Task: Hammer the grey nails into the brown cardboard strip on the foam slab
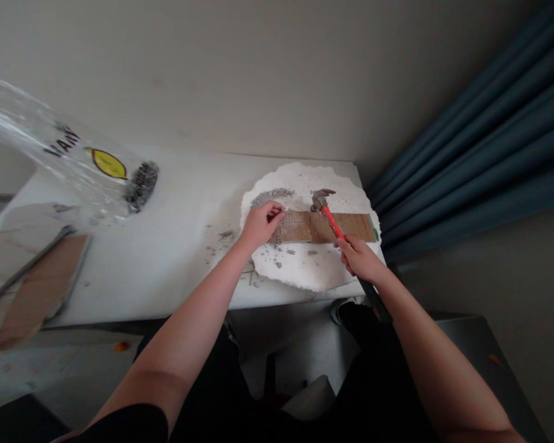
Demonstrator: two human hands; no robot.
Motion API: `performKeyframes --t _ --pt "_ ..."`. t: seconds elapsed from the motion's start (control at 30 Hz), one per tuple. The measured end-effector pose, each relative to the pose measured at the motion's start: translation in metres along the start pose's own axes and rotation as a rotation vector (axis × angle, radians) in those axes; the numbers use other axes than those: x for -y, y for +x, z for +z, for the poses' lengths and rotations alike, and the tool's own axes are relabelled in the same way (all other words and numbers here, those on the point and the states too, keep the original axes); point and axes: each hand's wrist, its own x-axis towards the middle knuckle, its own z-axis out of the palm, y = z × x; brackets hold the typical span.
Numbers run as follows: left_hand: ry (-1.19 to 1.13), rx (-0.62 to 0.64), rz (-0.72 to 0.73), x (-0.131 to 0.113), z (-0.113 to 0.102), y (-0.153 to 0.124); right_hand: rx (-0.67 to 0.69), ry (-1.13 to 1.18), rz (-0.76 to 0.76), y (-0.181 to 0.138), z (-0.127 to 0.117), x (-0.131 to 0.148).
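My right hand (pixel 357 257) is wrapped round the handle of a claw hammer (pixel 331 220) with a red and black grip. The hammer's metal head is over the far edge of a brown board or tile (pixel 321 227), which lies flat on a round white slab (pixel 300 267) with a ragged edge. At the board's left end my left hand (pixel 262 223) has its thumb and fingers pinched together; what they hold, if anything, is too small to make out. Grey crumbs (pixel 272 195) lie heaped just beyond that hand, with several loose bits in front of the board.
A clear plastic bag (pixel 108 166) with a yellow print and grey bits in its bottom stands on the left of the white table (pixel 180 246). Nearer lie brown pieces (pixel 50 286) and a metal bar (pixel 28 266). Blue curtains (pixel 480 123) hang close on the right.
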Motion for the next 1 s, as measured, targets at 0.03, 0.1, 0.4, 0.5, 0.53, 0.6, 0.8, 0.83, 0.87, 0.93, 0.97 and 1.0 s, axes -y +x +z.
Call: performKeyframes --t 0.03,0.1,0.4,0.5,0.53,0.6,0.8,0.83,0.87,0.93,0.97,1.0 --pt "0.001 0.005 0.001 -0.0005 -0.0002 -0.0004 0.001 0.000 0.002 0.0000 0.0001 0.0000" --pt "0.005 0.021 0.003 -0.0019 -0.0006 -0.0014 0.000 -0.001 0.011 0.0001 0.0002 0.0001" --pt "0.014 0.041 0.011 -0.0006 0.0008 -0.0028 -0.002 0.000 -0.003 -0.0008 0.0009 -0.0021" --pt "0.010 0.041 0.017 0.0009 0.0014 -0.0028 -0.004 -0.004 -0.005 -0.0011 0.0009 -0.0018" --pt "0.010 0.041 0.017 0.0012 0.0015 -0.0028 -0.003 -0.005 -0.005 -0.0012 0.0008 -0.0014" --pt "0.013 0.041 0.013 0.0015 0.0017 -0.0029 0.001 0.001 -0.003 -0.0014 0.0006 -0.0007" --pt "0.028 0.043 0.013 0.0033 0.0033 -0.0037 0.001 -0.011 0.000 -0.0012 0.0005 -0.0014" --pt "0.029 0.043 0.013 0.0038 0.0037 -0.0039 0.002 -0.009 -0.004 -0.0008 0.0005 -0.0023" --pt "0.030 0.040 0.014 0.0044 0.0040 -0.0040 0.004 -0.007 -0.009 -0.0004 0.0005 -0.0032" --pt "0.032 0.035 0.019 0.0052 0.0046 -0.0042 0.008 -0.004 -0.017 0.0005 0.0004 -0.0046" --pt "0.034 0.033 0.020 0.0055 0.0048 -0.0043 0.008 -0.006 -0.018 0.0007 0.0003 -0.0049" --pt "0.036 0.033 0.021 0.0056 0.0049 -0.0044 0.009 -0.009 -0.019 0.0008 0.0002 -0.0050"
